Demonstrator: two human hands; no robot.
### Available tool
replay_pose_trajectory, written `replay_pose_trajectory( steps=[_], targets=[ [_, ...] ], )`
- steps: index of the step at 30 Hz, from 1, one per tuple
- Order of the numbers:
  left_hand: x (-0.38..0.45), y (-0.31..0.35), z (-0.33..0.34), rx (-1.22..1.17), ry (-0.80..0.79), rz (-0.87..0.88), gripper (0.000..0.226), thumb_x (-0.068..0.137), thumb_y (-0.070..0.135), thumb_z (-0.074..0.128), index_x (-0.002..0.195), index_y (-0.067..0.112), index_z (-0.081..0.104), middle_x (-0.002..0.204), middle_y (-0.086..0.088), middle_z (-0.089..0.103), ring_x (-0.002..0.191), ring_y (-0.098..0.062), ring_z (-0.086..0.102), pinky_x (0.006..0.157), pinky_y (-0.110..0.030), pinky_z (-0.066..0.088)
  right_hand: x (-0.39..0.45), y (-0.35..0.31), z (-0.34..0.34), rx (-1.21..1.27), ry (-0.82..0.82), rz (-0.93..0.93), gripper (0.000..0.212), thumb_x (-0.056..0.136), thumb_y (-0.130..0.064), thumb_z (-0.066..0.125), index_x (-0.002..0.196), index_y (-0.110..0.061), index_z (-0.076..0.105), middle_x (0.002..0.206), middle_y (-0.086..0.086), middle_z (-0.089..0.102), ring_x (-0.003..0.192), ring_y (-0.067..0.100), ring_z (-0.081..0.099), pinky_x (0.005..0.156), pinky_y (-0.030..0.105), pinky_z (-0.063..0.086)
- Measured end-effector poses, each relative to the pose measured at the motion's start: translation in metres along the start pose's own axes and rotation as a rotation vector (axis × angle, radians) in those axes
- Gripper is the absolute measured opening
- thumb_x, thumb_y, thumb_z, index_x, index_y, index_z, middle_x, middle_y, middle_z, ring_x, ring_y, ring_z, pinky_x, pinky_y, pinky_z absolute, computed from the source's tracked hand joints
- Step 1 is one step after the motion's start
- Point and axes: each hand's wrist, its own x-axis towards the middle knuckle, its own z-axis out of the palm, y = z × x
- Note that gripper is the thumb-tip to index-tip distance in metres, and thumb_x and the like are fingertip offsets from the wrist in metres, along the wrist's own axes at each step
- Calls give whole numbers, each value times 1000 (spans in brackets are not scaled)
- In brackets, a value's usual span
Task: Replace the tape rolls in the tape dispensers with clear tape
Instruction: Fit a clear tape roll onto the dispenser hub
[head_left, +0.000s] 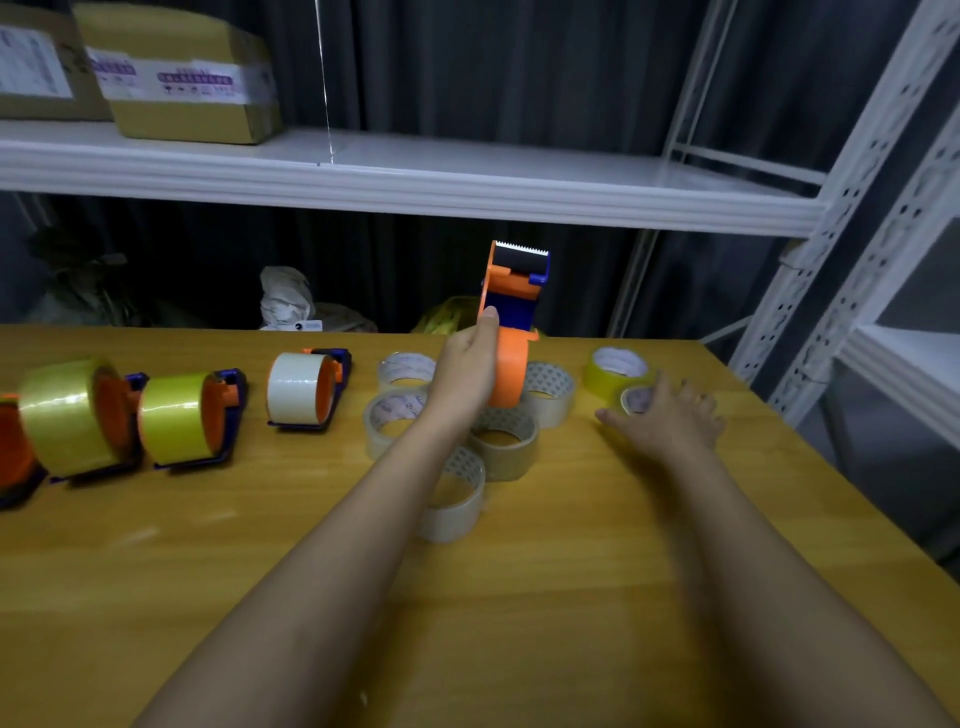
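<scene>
Dispenser (511, 332), orange, empty: light rigid plastic, toothed blade at top; left grip (467, 374) wraps its hub. Right grip (670, 410) spread flat over yellow roll (636, 399).

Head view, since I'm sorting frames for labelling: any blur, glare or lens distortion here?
Head view: the right hand is motion-blurred over a yellow tape roll; the shelf edge bows from wide-angle distortion; soft glare streaks the yellow roll on the left dispenser; the background is dim.
</scene>
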Motion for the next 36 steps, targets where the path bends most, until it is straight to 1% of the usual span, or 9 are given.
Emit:
replay_pose_trajectory(
  steps=[5, 10, 15, 19, 25, 27, 29, 33, 36],
  targets=[
    [-2, 1, 6, -1, -18, -25, 45, 102, 45, 29, 74, 19, 53, 78, -13, 51, 71, -23, 52, 68, -35, 39, -1, 3, 4, 33, -7, 14, 94, 78, -63, 64, 148, -19, 20, 148, 16, 29, 135, 37, 26, 102, 46, 35],
    [-5, 3, 7, -14, -14, -28, 43, 102, 44, 30, 74, 20, 52, 77, -11, 51, 71, -23, 53, 67, -33, 40, -3, 4, 3, 53, -71, 50, 106, 73, -63, 64, 152, -27, 4, 155, 21, 16, 139, 41, 16, 110, 51, 22],
    [-10, 6, 5, -20, -12, -25, 41, 102, 44, 30, 74, 22, 49, 83, -13, 51, 76, -24, 52, 70, -35, 39, -19, 4, 1, 61, -82, 13, 102, 73, -67, 63, 151, -23, 15, 148, 19, 31, 134, 40, 30, 108, 50, 25],
    [-16, 8, -2, -43, 10, -32, 42, 101, 46, 31, 74, 21, 51, 80, -11, 52, 73, -23, 53, 69, -33, 39, -46, -4, -3, 192, 14, -20, 97, 73, -67, 62, 149, -27, 19, 144, 16, 36, 131, 38, 33, 104, 49, 28],
    [-31, 9, -25, -60, 79, -8, 46, 100, 50, 29, 74, 19, 51, 71, -7, 50, 66, -20, 53, 67, -32, 40, -81, -40, -16, 591, 180, -282, 87, 78, -58, 67, 149, -31, 25, 152, 4, 32, 139, 28, 28, 111, 46, 28],
    [-37, 6, -36, -27, 101, 4, 49, 99, 54, 28, 73, 19, 50, 69, -6, 51, 67, -19, 56, 70, -30, 45, -90, -58, -15, 811, 154, -345, 82, 80, -52, 70, 147, -29, 30, 152, 1, 34, 140, 22, 30, 111, 41, 32],
    [-45, 6, -50, -24, 123, 26, 51, 100, 52, 27, 69, 19, 49, 63, -3, 50, 57, -11, 55, 63, -22, 45, -102, -76, -16, 1016, 81, -370, 79, 79, -48, 71, 146, -27, 35, 149, 1, 39, 136, 18, 36, 105, 33, 35],
    [-63, 7, -78, 14, 169, 69, 50, 102, 47, 24, 77, 14, 53, 71, -10, 55, 64, -16, 55, 65, -26, 43, -131, -110, -16, 1276, -148, -382, 97, 56, -69, 60, 140, -25, 43, 134, 9, 55, 119, 22, 55, 95, 40, 49],
    [-76, 5, -100, 8, 231, 68, 50, 102, 45, 24, 71, 18, 53, 67, -1, 58, 62, -10, 57, 64, -24, 45, -149, -131, -8, 1331, -282, -440, 102, 56, -79, 64, 139, -22, 45, 135, 16, 54, 121, 32, 55, 100, 52, 46]
  ],
)
